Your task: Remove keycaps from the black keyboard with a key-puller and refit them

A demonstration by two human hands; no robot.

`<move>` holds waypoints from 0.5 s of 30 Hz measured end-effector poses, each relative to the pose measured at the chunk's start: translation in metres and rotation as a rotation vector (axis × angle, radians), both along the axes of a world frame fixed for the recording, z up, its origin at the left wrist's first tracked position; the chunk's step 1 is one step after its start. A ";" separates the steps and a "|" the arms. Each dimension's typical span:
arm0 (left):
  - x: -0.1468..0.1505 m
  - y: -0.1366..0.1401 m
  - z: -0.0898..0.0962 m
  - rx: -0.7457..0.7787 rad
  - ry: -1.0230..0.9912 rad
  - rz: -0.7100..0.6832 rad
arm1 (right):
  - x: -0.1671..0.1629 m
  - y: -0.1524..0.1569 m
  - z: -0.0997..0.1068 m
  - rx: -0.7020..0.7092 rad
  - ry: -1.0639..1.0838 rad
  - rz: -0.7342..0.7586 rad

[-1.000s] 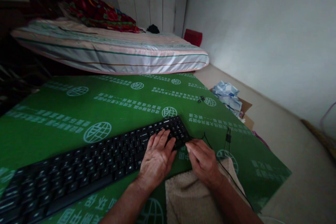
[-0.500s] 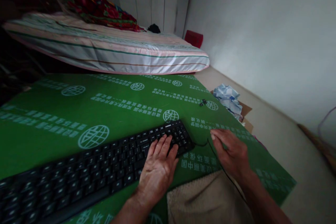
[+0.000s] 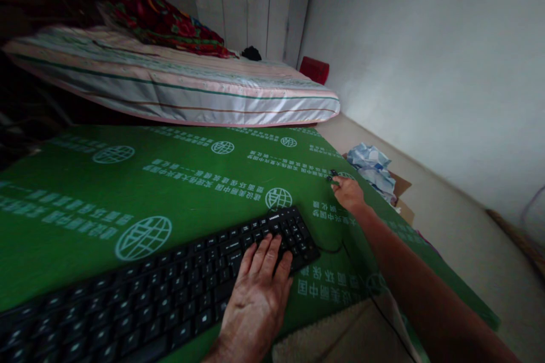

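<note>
A black keyboard (image 3: pixel 170 289) lies slanted across the green board, running from the lower left toward the middle. My left hand (image 3: pixel 259 289) rests palm down over its right part, fingers stretched out and touching the keys beside the number pad. A thin black cable (image 3: pixel 327 250) leaves the keyboard's right end, bends, and runs down beneath my right forearm. Farther out, my right hand (image 3: pixel 349 194) reaches with its fingertips at some small black pieces (image 3: pixel 332 173) on the board. Whether the fingers grip one of these is too small to make out.
The green printed board (image 3: pixel 204 193) fills the foreground, with a brown cloth (image 3: pixel 336 329) at its near edge. Behind it stands a bed (image 3: pixel 238 99) with a red patterned blanket (image 3: pixel 162 22). Crumpled pale-blue material (image 3: pixel 370 164) and cardboard (image 3: pixel 402 187) lie on the floor at right.
My right hand has moved away from beside the cable, forward to the small black pieces. The cable is out of its fingers. My left hand stays on the keyboard; the view has shifted slightly.
</note>
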State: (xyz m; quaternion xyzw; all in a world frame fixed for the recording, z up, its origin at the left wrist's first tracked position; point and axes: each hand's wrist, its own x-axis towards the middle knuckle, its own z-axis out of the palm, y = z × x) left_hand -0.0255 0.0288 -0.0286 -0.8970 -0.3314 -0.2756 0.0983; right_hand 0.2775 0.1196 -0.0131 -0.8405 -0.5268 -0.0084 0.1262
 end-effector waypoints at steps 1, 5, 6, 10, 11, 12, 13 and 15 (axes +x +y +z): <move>0.000 0.000 -0.001 0.000 -0.001 -0.001 | 0.001 0.006 0.000 -0.020 -0.002 -0.004; -0.001 -0.001 -0.001 -0.029 0.010 0.005 | 0.004 0.025 0.002 -0.097 -0.011 -0.007; -0.001 -0.002 0.000 -0.037 0.009 0.005 | 0.005 0.028 0.002 -0.114 -0.013 -0.011; -0.002 -0.003 0.003 -0.058 0.003 0.004 | 0.006 0.036 0.001 -0.170 -0.013 -0.047; -0.002 -0.003 0.003 -0.059 0.001 0.004 | 0.006 0.037 0.001 -0.179 -0.010 -0.056; -0.002 -0.003 0.003 -0.064 0.000 0.008 | 0.006 0.038 0.001 -0.186 -0.006 -0.064; -0.001 -0.003 0.002 -0.068 -0.001 0.010 | 0.006 0.038 0.000 -0.190 0.001 -0.069; -0.001 -0.003 0.000 -0.071 -0.011 0.010 | 0.006 0.040 -0.001 -0.186 0.019 -0.073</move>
